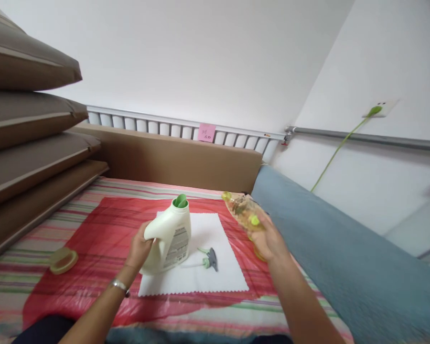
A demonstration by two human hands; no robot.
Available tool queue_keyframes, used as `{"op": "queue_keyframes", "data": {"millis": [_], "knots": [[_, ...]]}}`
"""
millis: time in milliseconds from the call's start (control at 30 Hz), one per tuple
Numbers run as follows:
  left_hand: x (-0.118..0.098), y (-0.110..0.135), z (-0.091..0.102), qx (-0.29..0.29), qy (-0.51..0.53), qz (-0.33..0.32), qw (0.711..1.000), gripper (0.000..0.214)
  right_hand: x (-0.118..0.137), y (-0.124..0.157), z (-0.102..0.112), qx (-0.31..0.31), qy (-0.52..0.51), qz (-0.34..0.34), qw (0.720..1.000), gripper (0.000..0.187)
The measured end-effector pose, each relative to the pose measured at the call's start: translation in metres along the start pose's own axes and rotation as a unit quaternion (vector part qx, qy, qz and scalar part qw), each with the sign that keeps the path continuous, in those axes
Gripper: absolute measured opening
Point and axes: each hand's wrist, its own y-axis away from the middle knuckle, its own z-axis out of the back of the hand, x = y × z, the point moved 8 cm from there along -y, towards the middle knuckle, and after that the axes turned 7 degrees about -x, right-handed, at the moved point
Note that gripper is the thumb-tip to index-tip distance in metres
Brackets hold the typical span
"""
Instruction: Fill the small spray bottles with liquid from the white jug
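My left hand (141, 246) grips the handle of a pale green detergent jug (170, 239), whose cap is off and whose green pouring spout shows at the top. The jug stands or hovers over a white cloth (232, 282) with a zigzag edge; I cannot tell whether it touches. My right hand (268, 239) is closed around a clear, yellow-tinted bottle (241, 210), tilted with its yellow end up to the left. A grey and green spray trigger (209, 260) with a thin tube lies on the cloth. Toward the left, a pale yellow-green cap (63, 260) rests on red plastic film.
Red plastic film (82, 263) covers part of the striped bed sheet (14, 282). Brown cushions (32, 110) are stacked at left. Behind are a brown board (179, 165) and a radiator (165, 129) with a pink note (206, 132). A blue-grey padded surface (329, 239) lies right.
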Motion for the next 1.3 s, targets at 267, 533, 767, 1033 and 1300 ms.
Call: {"op": "queue_keyframes", "data": {"millis": [267,533,767,1033,1300], "knots": [[0.019,0.005,0.002,-0.002,0.029,0.045,0.999,0.045,-0.137,0.089,0.064,-0.082,-0.230,-0.297,0.923,0.029],[0.013,0.015,0.012,0.015,0.011,0.045,0.999,0.063,-0.142,0.108,0.092,-0.100,-0.249,-0.296,0.917,0.036],[-0.059,0.051,0.038,-0.085,-0.098,-0.187,0.974,0.052,-0.161,0.125,0.110,-0.114,-0.266,-0.314,0.904,0.038],[-0.126,0.120,-0.119,0.279,-0.198,-0.225,0.912,0.028,-0.167,0.148,0.124,-0.110,-0.282,-0.330,0.894,0.039],[-0.096,0.111,-0.206,0.361,-0.287,-0.102,0.882,0.019,-0.176,0.169,0.146,-0.082,-0.275,-0.371,0.883,0.037]]}}
